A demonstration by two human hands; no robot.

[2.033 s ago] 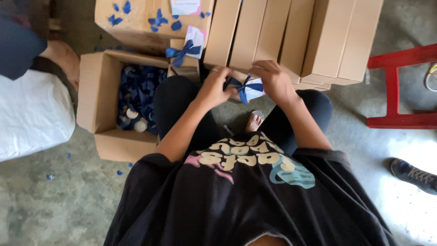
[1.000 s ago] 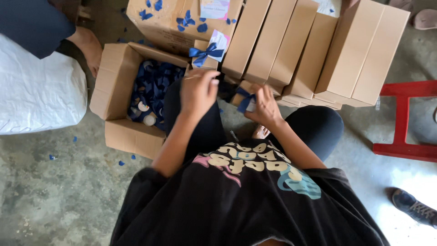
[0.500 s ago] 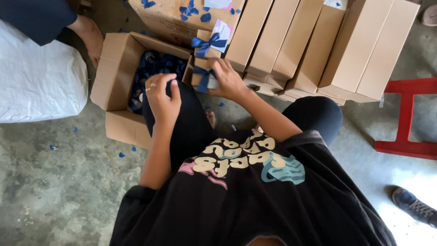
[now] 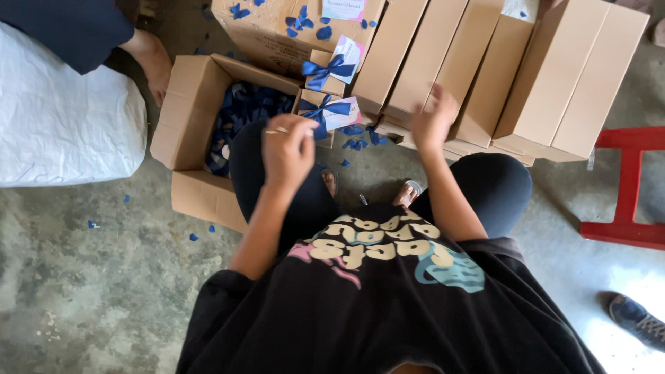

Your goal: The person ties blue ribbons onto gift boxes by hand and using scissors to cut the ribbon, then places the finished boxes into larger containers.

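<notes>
1. Hands first: left hand (image 4: 287, 149) is hovering above the left knee, fingers (image 4: 277, 131) curled and pinching something thin and pale (too small to identify). Right hand (image 4: 433, 121) is lifting near the tall cartons, fingers loosely spread and blurred, gripping nothing visible.

2. Small kraft gift box (image 4: 325, 114) with a blue ribbon bow is sitting on the floor just beyond the left hand, touching the open carton's corner. A second bowed box (image 4: 332, 69) is resting behind it, against a bigger carton.

3. Open cardboard carton (image 4: 201, 138) is sitting to the left, holding a heap of dark blue ribbon bits (image 4: 242, 114). Blue scraps (image 4: 357, 138) are lying scattered over the concrete floor (image 4: 90, 291).

4. Risks, as a judgement: the pinched piece looks light and could be slipping out of so small a grip; the bowed box is standing close to the knee, so a nudge could be crushing the bow or bending the card tucked under it.

5. Materials: plain matt cardboard, square-edged; glossy satin-like ribbon; rough mottled concrete. Row of tall closed cartons (image 4: 554, 76) is leaning side by side. White woven sack (image 4: 62, 125) is bulging at far left; red stool frame (image 4: 630, 187) is showing at right.
</notes>
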